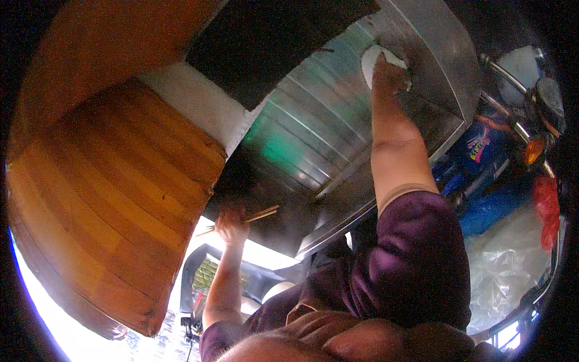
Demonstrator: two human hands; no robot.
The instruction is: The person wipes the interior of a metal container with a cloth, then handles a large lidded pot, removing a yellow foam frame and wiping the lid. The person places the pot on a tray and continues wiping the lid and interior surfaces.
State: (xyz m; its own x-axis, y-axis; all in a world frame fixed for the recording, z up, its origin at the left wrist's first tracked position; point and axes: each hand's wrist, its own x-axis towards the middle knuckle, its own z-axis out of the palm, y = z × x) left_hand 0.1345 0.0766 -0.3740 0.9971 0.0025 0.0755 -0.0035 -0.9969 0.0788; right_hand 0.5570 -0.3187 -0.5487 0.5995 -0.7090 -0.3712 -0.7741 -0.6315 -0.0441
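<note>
My right hand (392, 74) presses a white cloth (371, 63) against a ridged, shiny sheet-metal surface (312, 117) in the upper middle. My left hand (232, 225) is closed around a pair of thin wooden sticks, which look like chopsticks (262, 213), lower left of the middle. Their ends point to the right over the dark lower part of the metal. The fingers of both hands are partly hidden or blurred. A raised metal rim (448, 140) runs along the near and right sides of the surface.
At the left stands a large orange-brown striped panel, seemingly wooden (113, 203). A dark flat panel (271, 45) covers the top middle. To the right are metal bars with an orange lamp (533, 150), a blue printed bag (479, 145), clear plastic sheeting (502, 271) and a red plastic bag (546, 208).
</note>
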